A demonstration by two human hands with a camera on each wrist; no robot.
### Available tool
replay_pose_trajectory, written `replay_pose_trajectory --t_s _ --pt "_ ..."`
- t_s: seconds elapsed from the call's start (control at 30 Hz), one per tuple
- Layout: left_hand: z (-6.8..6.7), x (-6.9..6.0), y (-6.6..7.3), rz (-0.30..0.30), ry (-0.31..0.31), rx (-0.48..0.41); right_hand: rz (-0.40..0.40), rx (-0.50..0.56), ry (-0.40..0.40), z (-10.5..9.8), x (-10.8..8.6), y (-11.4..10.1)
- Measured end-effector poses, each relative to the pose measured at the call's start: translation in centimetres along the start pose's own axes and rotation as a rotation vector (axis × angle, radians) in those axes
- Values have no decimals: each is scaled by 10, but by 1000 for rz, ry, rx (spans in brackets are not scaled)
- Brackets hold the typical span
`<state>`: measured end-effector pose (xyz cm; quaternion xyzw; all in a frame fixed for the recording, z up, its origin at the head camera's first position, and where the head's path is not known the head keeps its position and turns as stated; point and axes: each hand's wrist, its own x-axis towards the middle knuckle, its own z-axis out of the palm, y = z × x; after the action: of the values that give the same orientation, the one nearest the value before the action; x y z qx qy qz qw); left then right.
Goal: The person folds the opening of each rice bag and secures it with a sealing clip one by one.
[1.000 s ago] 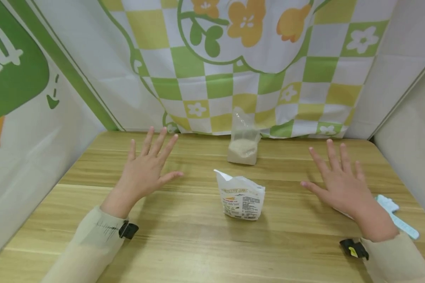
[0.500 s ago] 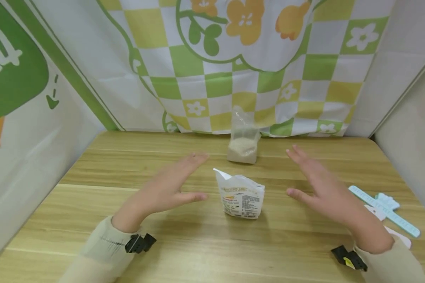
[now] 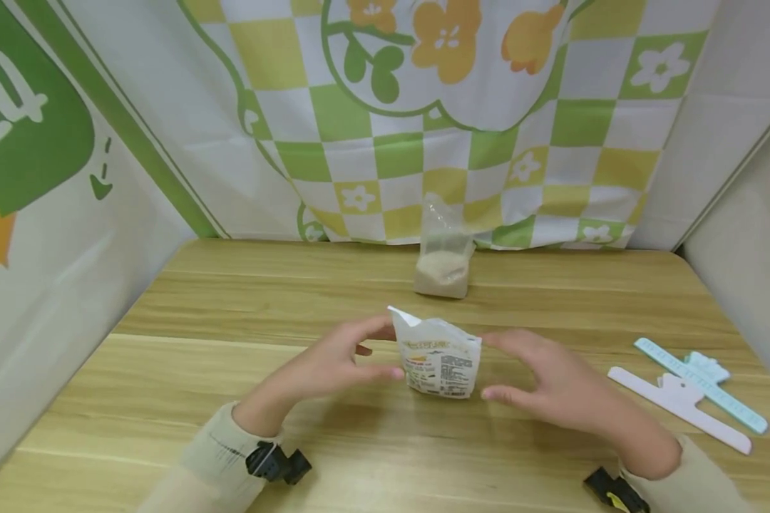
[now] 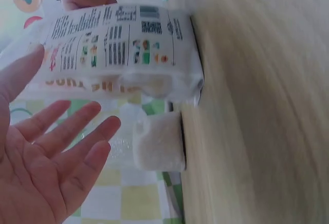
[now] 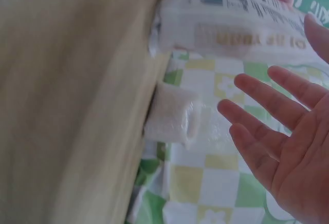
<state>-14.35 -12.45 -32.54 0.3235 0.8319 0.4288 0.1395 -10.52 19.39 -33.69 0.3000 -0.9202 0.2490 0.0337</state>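
A white printed paper-like packet point(image 3: 441, 365) stands upright on the wooden table, its top left corner peaked. On its left is my left hand point(image 3: 330, 365), thumb at the packet's front edge and some fingers partly hidden behind it. My right hand point(image 3: 561, 381) is close to the opposite side, thumb and fingers spread apart. In the left wrist view, the left hand point(image 4: 51, 152) has relaxed, extended fingers beside the packet point(image 4: 118, 49). The right wrist view likewise shows the right hand point(image 5: 288, 131) with extended fingers near the packet point(image 5: 221, 23); neither grips it.
Behind the packet stands a clear bag point(image 3: 443, 272) of pale grains, against a checkered cloth point(image 3: 398, 153). Two long sealing clips lie at the right, a light blue one point(image 3: 731, 406) and a white one point(image 3: 686, 410). The table point(image 3: 231, 299) meets fabric walls at its back.
Both hands have moved inward from wide apart, fingers spread, to either side of the packet. The two clips at the right have come fully into view. The packet stands where it was.
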Motion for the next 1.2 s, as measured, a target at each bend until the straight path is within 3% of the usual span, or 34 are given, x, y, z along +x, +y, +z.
replay_pose_trajectory --t_s 0.23,0.37,0.67,1.2 --pt "13 2 -6 -56 9 -100 -6 67 -29 13 3 -2" --pt "18 4 -7 -64 20 -59 5 66 -40 15 5 -3" --pt "22 16 -10 -50 -8 14 12 25 -51 23 15 -4" --pt "18 32 -15 34 -55 -41 56 91 -100 21 28 0"
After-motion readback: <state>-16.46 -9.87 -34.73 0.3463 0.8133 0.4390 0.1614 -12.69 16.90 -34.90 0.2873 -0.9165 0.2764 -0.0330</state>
